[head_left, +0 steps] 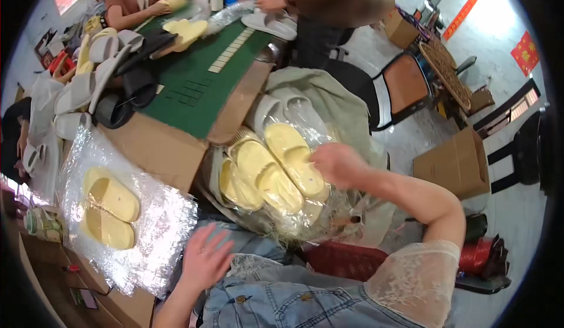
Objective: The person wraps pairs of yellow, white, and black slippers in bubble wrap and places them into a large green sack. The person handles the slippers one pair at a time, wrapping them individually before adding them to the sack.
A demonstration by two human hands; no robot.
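Observation:
My left hand is over my lap with its fingers spread, holding nothing. Beside it, a pair of pale yellow slippers lies on a stack of clear plastic bags. My right hand is at the side of a yellow slipper in a large open sack. Motion smears its fingers, so their grip is unclear. More yellow slippers in clear wrap lie in the sack, with pale grey slippers behind them.
Ahead stands a table with a green top and brown cardboard edges. Grey and black slippers are piled on its left. Two people sit across it, one hand near a yellow slipper. A chair and a cardboard box are at right.

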